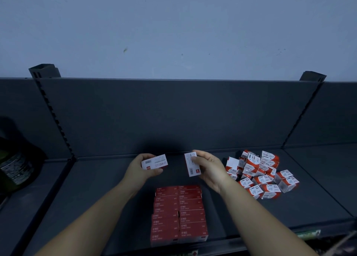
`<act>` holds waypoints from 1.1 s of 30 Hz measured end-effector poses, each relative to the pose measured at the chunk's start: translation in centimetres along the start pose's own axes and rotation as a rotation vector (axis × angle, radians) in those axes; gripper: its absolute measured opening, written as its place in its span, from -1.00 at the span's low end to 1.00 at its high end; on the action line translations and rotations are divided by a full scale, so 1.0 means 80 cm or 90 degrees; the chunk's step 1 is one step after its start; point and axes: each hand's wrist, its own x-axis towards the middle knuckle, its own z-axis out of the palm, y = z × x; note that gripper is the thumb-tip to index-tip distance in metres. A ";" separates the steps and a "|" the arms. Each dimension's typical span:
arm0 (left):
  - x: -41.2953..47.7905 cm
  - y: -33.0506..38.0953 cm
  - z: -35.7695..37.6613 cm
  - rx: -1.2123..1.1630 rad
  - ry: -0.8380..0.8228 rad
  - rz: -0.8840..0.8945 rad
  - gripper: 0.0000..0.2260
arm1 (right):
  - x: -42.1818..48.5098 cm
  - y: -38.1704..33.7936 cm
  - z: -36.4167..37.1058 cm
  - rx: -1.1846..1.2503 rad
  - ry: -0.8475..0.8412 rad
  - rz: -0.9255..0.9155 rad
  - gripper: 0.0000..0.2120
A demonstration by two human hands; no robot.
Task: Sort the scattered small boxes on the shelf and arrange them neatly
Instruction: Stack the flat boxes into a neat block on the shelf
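From the head camera, the left hand (144, 169) pinches a flat red-and-white cardboard box (154, 162) and the right hand (208, 169) clamps a second flat box (192, 165). Both boxes are held above the dark grey metal shelf (96, 188), behind the neat block of flat red boxes (179, 213). A careless set-down could nudge those rows askew. The right forearm could also brush the nearby jumbled heap of cube-shaped red-and-white boxes (260, 174).

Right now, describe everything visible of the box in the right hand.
The box is a flat oblong carton, cardboard by its look. Its facing side is white, a barcode near the lower end and a red square beside it. It stands on end, slightly tilted, above the shelf, clear of the other box in the left hand. The right hand pinches it, thumb on the white face, fingers behind.
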 end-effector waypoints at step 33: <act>0.015 0.009 -0.005 -0.367 -0.134 -0.168 -0.69 | -0.001 -0.005 0.008 -0.023 -0.037 -0.001 -0.70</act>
